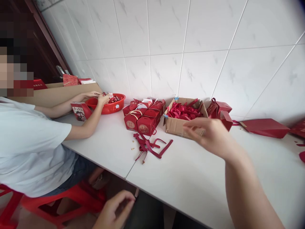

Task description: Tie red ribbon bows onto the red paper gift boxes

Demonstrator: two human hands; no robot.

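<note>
- Our right hand [203, 135], near the carton [175, 126]: grip narrow.
- Our left hand [116, 208], at seven o'clock: grip half-wide.
- One strap [166, 148] points its long axis toward one o'clock.

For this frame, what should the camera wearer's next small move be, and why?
Probably reach the right hand to the cardboard box and pinch one red strip. That hand appears empty and its fingertips overlap the box in this view, where many strips lie heaped. The left hand, low by the table edge, also seems empty, so it could steady the strip.
</note>
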